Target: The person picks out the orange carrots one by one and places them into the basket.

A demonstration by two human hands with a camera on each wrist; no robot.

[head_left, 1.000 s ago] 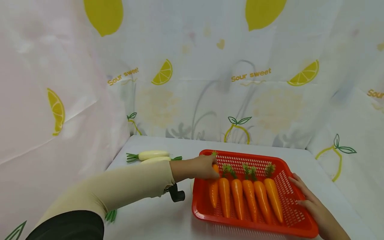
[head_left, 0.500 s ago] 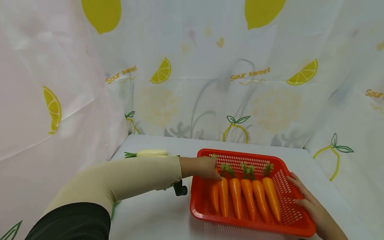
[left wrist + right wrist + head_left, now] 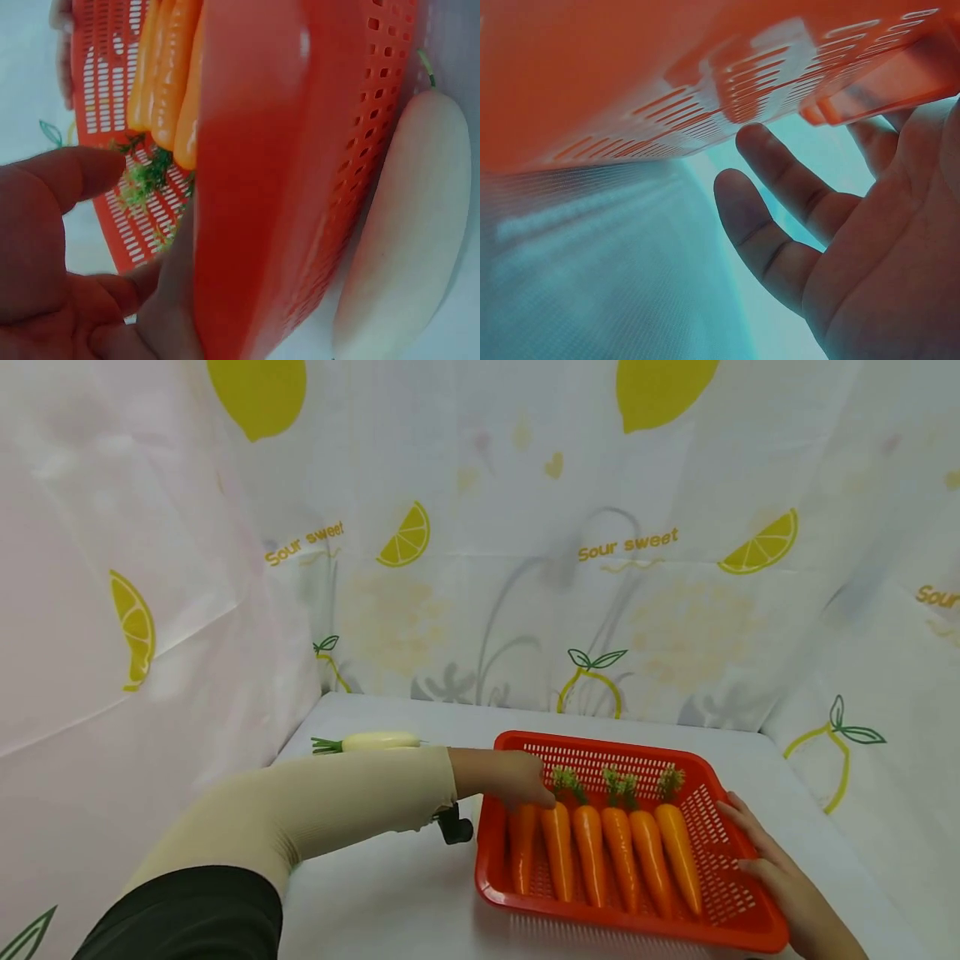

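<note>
The right hand (image 3: 772,868) lies nearest, at about 4 o'clock in the head view, flat against the right wall of the red basket (image 3: 742,920) with straight, relaxed fingers; the right wrist view shows the fingers (image 3: 769,240) spread and loose beside the slotted wall (image 3: 727,97), curled round nothing. In the basket five carrots (image 3: 600,856) lie side by side, touching or nearly so, long axes running roughly 6 to 12 o'clock, tips toward the person, green tops at the far end. The leftmost carrot (image 3: 521,852) lies just inside the left wall. Its top end is at about 12 o'clock from its tip, and that is where the left hand (image 3: 510,781) sits, reaching in from 9 o'clock over the left rim. The hand covers that carrot's top, fingers bent down onto it; whether they pinch it or only press on it I cannot tell, since the left wrist view is mostly filled by the basket wall (image 3: 262,180), with the thumb (image 3: 67,180) standing free near the green tops (image 3: 146,176). So the left hand is the nearer to this carrot, and the carrot stretches from it toward 6 o'clock. Outside, a white radish (image 3: 405,240) lies against the left wall. Farther off, at 10 o'clock, another radish (image 3: 375,741) lies on the table (image 3: 390,893), its leaves pointing to 9 o'clock.
</note>
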